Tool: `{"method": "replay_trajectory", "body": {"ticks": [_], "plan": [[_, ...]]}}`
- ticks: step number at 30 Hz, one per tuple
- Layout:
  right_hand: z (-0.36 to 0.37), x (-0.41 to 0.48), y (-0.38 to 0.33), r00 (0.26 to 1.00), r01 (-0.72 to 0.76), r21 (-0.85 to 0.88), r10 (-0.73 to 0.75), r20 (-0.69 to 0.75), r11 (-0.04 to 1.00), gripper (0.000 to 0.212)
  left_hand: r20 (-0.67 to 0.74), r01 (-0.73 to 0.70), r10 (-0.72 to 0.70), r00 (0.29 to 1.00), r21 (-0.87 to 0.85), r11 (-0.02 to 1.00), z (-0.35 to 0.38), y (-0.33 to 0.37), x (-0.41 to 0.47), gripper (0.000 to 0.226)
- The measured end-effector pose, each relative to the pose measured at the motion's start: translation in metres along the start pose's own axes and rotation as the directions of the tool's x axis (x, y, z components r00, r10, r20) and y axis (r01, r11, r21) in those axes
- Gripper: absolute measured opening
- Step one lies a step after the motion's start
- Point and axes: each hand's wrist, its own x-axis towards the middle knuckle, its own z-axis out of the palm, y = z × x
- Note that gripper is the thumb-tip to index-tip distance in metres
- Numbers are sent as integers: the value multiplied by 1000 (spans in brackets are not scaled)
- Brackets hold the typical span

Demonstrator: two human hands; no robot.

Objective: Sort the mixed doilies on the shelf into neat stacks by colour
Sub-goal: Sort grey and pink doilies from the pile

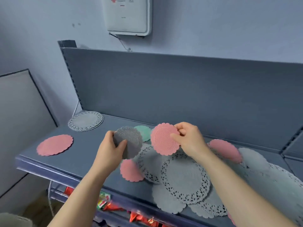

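Observation:
My left hand grips a small grey doily above the shelf. Beside it, my right hand pinches a small pink doily by its right edge, held up and tilted toward me. On the shelf's left lie a pink stack near the front and a stack of white lace doilies at the back corner. Under and right of my hands spreads a mixed heap: white lace doilies, a pink doily, another pink doily and a green doily.
A dark back panel rises behind the shelf. A white box hangs on the wall above. A lower shelf holds red and green packets. A grey board leans at the left.

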Motion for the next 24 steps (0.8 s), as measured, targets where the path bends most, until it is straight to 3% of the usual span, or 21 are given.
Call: {"method": "replay_trajectory", "body": {"ticks": [6,13,21,24], "plan": [[122,20,-57,993,18,17,-20,112,1000,12,-64,103,-96,993,107,989,-105,-78,32,21],[237,37,-101,991,-42,89,30,133,995,13,-187,124,-98,977,131,984,-194,-138,78,20],[330,43,-126,965,-129,194,78,250,973,16,-214,152,-132,968,80,985,-241,-182,104,28],[353,47,-128,963,-81,84,56,262,993,18,-214,166,-150,965,60,984,-245,-190,107,29]]}}
